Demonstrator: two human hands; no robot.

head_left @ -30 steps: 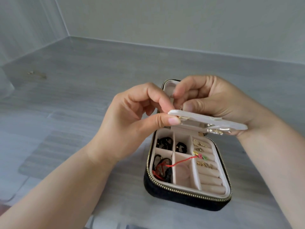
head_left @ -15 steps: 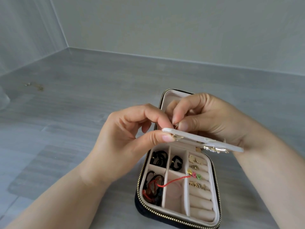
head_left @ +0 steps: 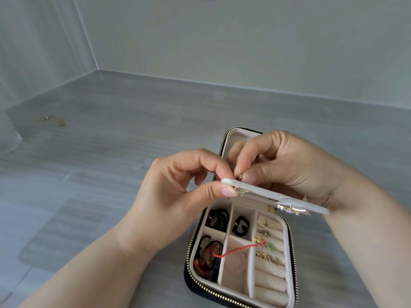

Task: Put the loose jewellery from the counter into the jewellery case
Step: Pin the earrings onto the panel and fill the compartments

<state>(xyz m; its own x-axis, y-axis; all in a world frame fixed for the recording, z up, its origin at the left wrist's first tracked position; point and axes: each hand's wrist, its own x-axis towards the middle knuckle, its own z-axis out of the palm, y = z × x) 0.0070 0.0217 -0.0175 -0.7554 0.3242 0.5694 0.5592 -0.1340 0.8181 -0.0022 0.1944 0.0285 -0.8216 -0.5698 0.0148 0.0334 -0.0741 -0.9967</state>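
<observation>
The left hand (head_left: 178, 196) pinches the thin, stiff panel (head_left: 266, 194) by its edge; the right hand (head_left: 289, 165) pinches a tiny earring (head_left: 240, 177), likely light and slippery: grip its post

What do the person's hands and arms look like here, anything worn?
Left hand and right hand are both bare: no gloves, rings, watch or bracelet visible. The forearms are uncovered out to the frame edge, with no sleeves in view. Nails are short, with no obvious polish. No tattoos or markings show.
</observation>
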